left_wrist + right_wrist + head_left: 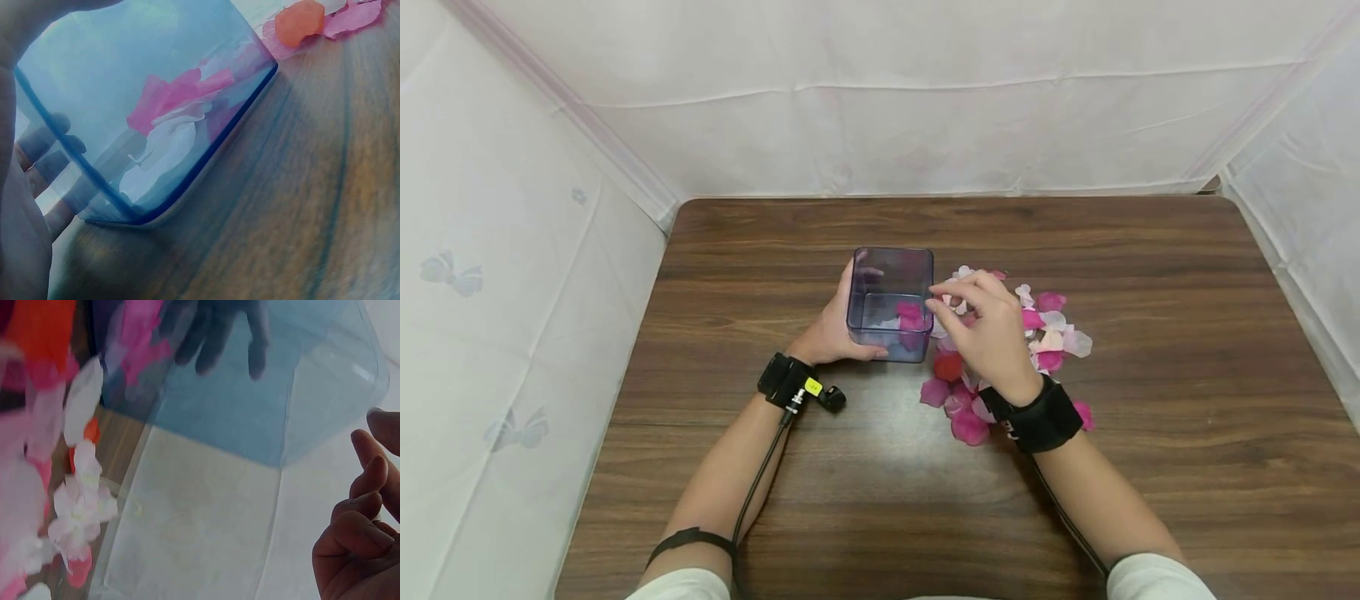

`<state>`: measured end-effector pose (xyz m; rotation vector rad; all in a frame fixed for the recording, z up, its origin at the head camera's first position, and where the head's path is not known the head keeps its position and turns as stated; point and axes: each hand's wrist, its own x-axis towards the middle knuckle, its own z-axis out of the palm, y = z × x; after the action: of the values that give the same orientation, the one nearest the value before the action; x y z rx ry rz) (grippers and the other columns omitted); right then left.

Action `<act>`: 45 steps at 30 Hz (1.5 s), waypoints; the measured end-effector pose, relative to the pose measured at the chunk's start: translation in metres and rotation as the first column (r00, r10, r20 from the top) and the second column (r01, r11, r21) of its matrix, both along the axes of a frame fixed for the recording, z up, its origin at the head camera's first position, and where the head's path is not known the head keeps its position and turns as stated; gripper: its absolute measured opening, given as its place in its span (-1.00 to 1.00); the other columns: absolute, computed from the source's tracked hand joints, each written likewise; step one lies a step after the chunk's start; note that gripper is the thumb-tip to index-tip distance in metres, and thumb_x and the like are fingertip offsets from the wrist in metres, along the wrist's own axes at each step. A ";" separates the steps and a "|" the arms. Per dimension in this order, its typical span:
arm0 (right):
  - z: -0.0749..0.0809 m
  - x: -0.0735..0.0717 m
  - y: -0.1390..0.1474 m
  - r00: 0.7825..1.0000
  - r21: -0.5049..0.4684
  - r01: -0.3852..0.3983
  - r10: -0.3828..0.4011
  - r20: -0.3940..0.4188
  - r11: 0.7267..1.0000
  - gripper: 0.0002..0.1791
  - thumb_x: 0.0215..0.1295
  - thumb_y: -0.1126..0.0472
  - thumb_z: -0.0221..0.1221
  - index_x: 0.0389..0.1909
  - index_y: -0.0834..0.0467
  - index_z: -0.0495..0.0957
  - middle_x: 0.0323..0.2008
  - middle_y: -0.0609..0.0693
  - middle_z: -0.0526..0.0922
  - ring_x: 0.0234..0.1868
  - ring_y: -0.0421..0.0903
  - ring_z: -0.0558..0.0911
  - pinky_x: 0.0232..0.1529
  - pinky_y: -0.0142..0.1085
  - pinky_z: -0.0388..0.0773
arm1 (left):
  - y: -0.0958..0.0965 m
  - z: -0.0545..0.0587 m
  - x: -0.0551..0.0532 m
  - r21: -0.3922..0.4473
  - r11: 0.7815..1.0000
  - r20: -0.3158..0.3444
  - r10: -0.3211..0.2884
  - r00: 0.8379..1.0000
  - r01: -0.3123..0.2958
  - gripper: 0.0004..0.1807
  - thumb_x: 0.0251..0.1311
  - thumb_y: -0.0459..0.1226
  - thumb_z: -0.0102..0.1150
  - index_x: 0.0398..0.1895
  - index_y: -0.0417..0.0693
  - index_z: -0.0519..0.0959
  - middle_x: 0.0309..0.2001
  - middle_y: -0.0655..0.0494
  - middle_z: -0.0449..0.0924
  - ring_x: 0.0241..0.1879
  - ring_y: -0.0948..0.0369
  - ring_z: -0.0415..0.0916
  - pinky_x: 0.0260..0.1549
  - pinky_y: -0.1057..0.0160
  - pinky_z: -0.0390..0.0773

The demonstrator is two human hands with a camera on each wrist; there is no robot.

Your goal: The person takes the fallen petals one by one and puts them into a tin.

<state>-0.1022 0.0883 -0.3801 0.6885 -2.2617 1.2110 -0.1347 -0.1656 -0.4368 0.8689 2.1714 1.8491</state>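
My box [893, 268] mid-frame looks like smooth, glossy plastic; the petals [970, 427] right of centre, thin matt cloth (or paper, I can't tell); the wood-grained tabletop [1187, 375] carries a soft sheen.

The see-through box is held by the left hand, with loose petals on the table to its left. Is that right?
Not quite: in the head view, the loose petals lie on the table to the right of the see-through box.
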 end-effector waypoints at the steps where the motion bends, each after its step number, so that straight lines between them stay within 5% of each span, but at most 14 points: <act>1: 0.000 -0.002 0.003 1.000 -0.007 0.020 -0.020 0.003 1.000 -0.79 0.13 0.31 0.47 -0.20 0.25 0.76 -0.41 0.09 0.57 -0.40 0.00 0.52 -0.42 -0.31 0.46 | 0.000 0.000 0.000 -0.001 1.000 -0.003 -0.003 1.000 0.003 0.53 -0.33 -0.54 0.61 0.60 -0.03 -0.35 0.40 -0.24 0.11 0.33 -0.09 0.22 0.32 -0.25 0.21; 6: -0.002 -0.015 0.024 0.989 0.002 0.141 -0.141 0.051 0.990 -0.83 0.20 0.31 0.41 -0.21 0.28 0.76 -0.44 0.10 0.56 -0.43 0.05 0.53 -0.39 -0.36 0.35 | 0.000 -0.001 0.002 -0.006 1.000 -0.025 -0.008 1.000 0.008 0.52 -0.35 -0.52 0.62 0.59 -0.06 -0.33 0.39 -0.33 0.09 0.32 -0.22 0.19 0.30 -0.29 0.22; 12: -0.012 -0.033 0.053 0.944 0.190 0.263 -0.293 0.154 0.946 -0.85 0.27 0.31 0.34 -0.20 0.31 0.74 -0.42 0.13 0.59 -0.39 0.04 0.53 -0.36 -0.19 0.33 | 0.000 -0.001 0.002 0.009 1.000 -0.024 -0.014 1.000 0.015 0.53 -0.35 -0.54 0.62 0.59 -0.07 -0.34 0.39 -0.38 0.07 0.32 -0.31 0.16 0.30 -0.31 0.19; 22: -0.027 -0.042 0.072 0.841 0.466 0.149 -0.360 0.404 0.872 -0.81 0.30 0.29 0.29 -0.12 0.23 0.75 -0.28 0.19 0.64 -0.39 0.08 0.55 -0.47 -0.08 0.47 | 0.000 -0.001 0.001 0.002 1.000 -0.031 -0.007 1.000 0.007 0.53 -0.35 -0.53 0.62 0.59 -0.05 -0.34 0.40 -0.36 0.08 0.32 -0.28 0.16 0.31 -0.31 0.18; 28: -0.034 -0.044 0.064 0.846 0.517 0.068 -0.324 0.424 0.853 -0.79 0.25 0.41 0.27 -0.13 0.21 0.76 -0.25 0.19 0.63 -0.26 0.10 0.56 -0.31 0.02 0.57 | 0.000 -0.001 0.000 0.008 1.000 -0.021 -0.011 1.000 0.012 0.53 -0.34 -0.53 0.62 0.59 -0.03 -0.34 0.39 -0.38 0.07 0.32 -0.24 0.18 0.31 -0.29 0.20; 37: -0.033 -0.043 0.062 0.853 0.473 0.139 -0.348 0.388 0.870 -0.91 0.28 0.30 0.31 -0.30 0.21 0.77 -0.26 0.17 0.68 -0.29 0.10 0.59 -0.30 0.03 0.53 | 0.000 0.000 0.000 -0.015 1.000 -0.022 0.000 1.000 -0.001 0.53 -0.33 -0.52 0.63 0.60 -0.02 -0.34 0.40 -0.29 0.10 0.33 -0.08 0.21 0.34 -0.18 0.22; 45: -0.012 -0.033 0.052 0.941 0.255 0.193 -0.252 0.227 0.948 -0.87 0.29 0.27 0.34 -0.28 0.28 0.75 -0.43 0.10 0.56 -0.38 0.00 0.47 -0.32 -0.18 0.34 | 0.000 0.000 0.000 -0.014 1.000 -0.032 -0.003 0.999 0.003 0.52 -0.34 -0.53 0.62 0.59 -0.06 -0.34 0.40 -0.38 0.07 0.33 -0.20 0.18 0.32 -0.26 0.21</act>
<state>-0.1349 0.1405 -0.3925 0.3523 -2.6415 0.9859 -0.1344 -0.1659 -0.4369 0.9044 2.1978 1.8286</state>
